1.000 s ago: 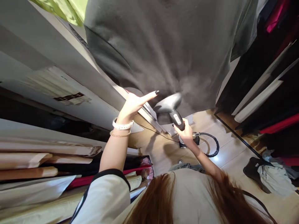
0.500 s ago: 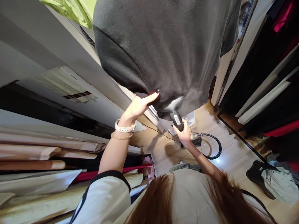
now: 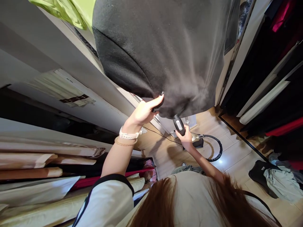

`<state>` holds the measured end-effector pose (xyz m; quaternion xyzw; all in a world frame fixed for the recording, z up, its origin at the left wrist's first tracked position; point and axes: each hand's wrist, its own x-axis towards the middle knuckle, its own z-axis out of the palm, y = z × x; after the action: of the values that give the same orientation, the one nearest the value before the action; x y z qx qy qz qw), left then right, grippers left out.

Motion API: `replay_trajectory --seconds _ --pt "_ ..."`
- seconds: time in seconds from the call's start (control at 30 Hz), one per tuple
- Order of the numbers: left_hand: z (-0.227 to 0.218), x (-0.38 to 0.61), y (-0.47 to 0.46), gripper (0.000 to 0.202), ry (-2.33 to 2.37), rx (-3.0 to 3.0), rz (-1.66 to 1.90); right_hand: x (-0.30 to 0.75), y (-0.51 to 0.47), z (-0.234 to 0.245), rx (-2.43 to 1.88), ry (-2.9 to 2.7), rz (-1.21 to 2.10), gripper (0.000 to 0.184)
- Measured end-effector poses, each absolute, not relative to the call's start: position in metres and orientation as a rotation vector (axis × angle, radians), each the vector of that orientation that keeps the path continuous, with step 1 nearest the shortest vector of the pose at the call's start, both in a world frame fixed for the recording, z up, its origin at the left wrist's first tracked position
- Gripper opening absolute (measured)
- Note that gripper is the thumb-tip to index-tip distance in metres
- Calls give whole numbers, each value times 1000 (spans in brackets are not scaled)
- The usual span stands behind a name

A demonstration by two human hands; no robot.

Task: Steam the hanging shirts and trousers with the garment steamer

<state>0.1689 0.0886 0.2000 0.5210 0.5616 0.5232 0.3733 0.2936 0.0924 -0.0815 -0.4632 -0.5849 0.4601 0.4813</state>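
Observation:
A dark grey garment (image 3: 153, 50) hangs before me, its hem at the height of my hands. My left hand (image 3: 144, 110) is closed on the hem at its lower left, thumb on the outer face and the other fingers mostly hidden. The black handle of a garment steamer (image 3: 179, 125) is wrapped in my right hand (image 3: 186, 137). Its head is hidden behind the hem, and pale steam rises over the cloth there. A black ribbed hose (image 3: 219, 146) curves near the floor to the right of my right hand.
Rolls of fabric (image 3: 28, 157) are stacked at the left. Dark clothes (image 3: 260, 78) hang at the right above a black rail (image 3: 243, 138). A light green cloth (image 3: 80, 12) hangs at the upper left. On the wooden floor (image 3: 232, 173) lie a thin cable (image 3: 161, 135) and a pale cloth heap (image 3: 281, 183).
The steamer head has gone from the front of the hem to behind it. More steam shows on the cloth. My left hand keeps its hold and has shifted slightly to the right.

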Motion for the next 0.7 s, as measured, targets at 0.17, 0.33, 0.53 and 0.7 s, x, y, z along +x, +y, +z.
replay_trajectory --seconds 0.17,0.33,0.53,0.7 --pt "205 178 91 21 1318 1090 1391 295 94 -90 -1173 -1410 1149 61" --pt "206 179 96 20 1194 1021 1332 299 97 -97 -1240 -1407 1146 64" --pt "209 174 101 22 1162 985 1264 301 92 -117 -1297 -1447 1136 61" --pt "204 161 104 29 1238 1105 1313 311 73 -143 -1381 -1506 1112 54"
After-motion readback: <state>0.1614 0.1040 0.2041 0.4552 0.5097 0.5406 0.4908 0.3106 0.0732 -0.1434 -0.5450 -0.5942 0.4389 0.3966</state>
